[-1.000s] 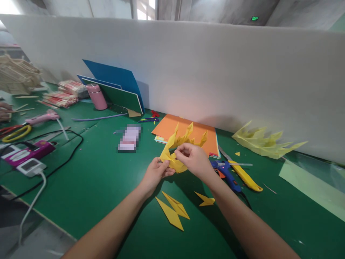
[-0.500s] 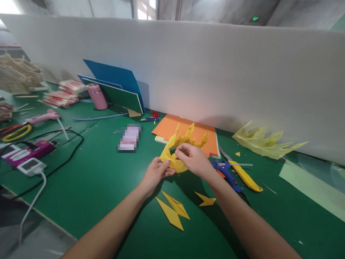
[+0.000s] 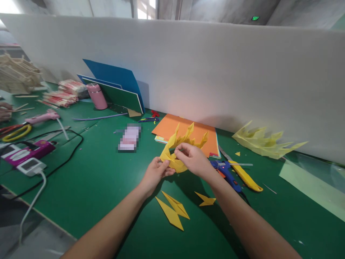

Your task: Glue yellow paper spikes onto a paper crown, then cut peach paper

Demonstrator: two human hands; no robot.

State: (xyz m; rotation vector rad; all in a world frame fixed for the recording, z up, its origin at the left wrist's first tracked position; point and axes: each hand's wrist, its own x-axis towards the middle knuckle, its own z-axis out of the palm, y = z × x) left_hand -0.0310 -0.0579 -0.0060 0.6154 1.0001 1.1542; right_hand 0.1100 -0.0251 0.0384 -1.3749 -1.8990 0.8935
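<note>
A yellow folded-paper crown [image 3: 167, 151] with pointed tips is held above the green table. My left hand [image 3: 157, 171] is closed on its lower left edge, thumb in front. Fingers of my right hand [image 3: 192, 156] pinch the crown's near side from above, and that hand hides part of the ring. Below them, several folded yellow paper pieces [image 3: 172, 215] lie on the table, with a smaller pointed yellow piece [image 3: 207, 200] to their right. Just beyond my right forearm rests a blue glue gun [image 3: 228, 177].
Orange paper sheets [image 3: 167, 126] lie behind the crown. A yellow utility knife [image 3: 246, 176] is beside the glue gun. Farther right sits a pale yellow paper crown [image 3: 265, 142]. On the left are a pink bottle [image 3: 97, 96], a purple power strip [image 3: 33, 151] with cables, and another person's hand [image 3: 4, 111].
</note>
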